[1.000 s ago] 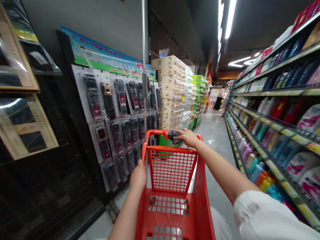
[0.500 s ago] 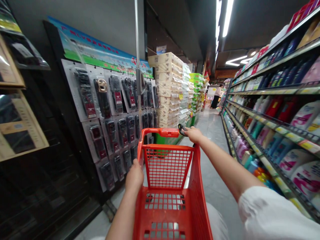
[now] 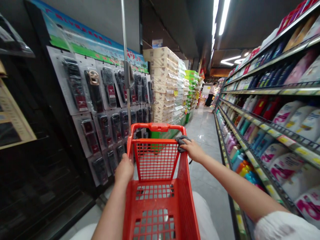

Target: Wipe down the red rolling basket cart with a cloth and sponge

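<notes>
A red plastic shopping cart (image 3: 188,200) with grid panels stands in front of me. My left hand (image 3: 124,170) is closed around the left side rim of the cart. In my right hand (image 3: 195,150) is a dark grey cloth (image 3: 181,144), pressed against the upper right corner of the cart, just below the handle (image 3: 161,127). The fingers lie over the cloth. A metal pole (image 3: 124,40) rises from the cart's left side.
On the left, packaged belts (image 3: 73,85) hang on a display board. Stacked cartons (image 3: 162,78) stand beyond it. Shelves of bottles (image 3: 282,163) line the right side. Far down the tiled aisle (image 3: 201,130) a person (image 3: 211,95) stands.
My right hand has moved with the cloth from the right end of the handle down to the cart's upper right corner. The cart and display have shifted left in view.
</notes>
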{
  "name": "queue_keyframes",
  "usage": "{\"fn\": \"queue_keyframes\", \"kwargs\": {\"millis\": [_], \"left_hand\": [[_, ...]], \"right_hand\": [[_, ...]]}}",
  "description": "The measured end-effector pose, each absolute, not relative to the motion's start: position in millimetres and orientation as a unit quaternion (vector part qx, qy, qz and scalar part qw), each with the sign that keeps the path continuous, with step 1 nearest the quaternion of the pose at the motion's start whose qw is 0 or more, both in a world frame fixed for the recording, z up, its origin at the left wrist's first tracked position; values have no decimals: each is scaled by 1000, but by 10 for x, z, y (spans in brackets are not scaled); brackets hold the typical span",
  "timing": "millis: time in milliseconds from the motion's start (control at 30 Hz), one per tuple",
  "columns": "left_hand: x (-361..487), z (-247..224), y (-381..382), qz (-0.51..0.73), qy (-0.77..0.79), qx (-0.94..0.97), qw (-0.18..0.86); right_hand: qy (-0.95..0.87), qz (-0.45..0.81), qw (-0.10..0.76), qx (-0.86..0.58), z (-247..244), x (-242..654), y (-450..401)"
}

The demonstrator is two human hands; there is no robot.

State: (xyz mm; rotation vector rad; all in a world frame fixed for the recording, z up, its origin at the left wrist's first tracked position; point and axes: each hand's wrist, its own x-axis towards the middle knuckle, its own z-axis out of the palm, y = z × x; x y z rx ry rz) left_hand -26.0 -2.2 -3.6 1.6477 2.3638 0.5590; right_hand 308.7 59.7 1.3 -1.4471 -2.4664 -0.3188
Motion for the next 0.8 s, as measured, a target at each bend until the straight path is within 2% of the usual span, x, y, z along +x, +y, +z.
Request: {"fn": "queue_keyframes", "kwargs": {"millis": [200, 300, 367, 400, 567, 800], "left_hand": [[-217, -33, -40, 201, 800, 556, 102], [-189, -54, -35, 221, 792, 555, 128], [-188, -78, -22, 235, 782, 560, 142], [-194, -90, -14, 243, 775, 565, 147], [-239, -113, -4, 262, 753, 580, 168], [-293, -138, -53, 275, 742, 585, 177]], "right_hand": [[-902, -22, 109, -416, 104, 3091, 240], [-873, 5, 193, -448, 302, 2938, 394], [-846, -20, 269, -460, 387, 2789, 536], [-837, -37, 279, -470, 398, 2706, 600], [-790, -73, 132, -594, 220, 2169, 783], [-818, -35, 158, -552, 225, 1107, 886]]}}
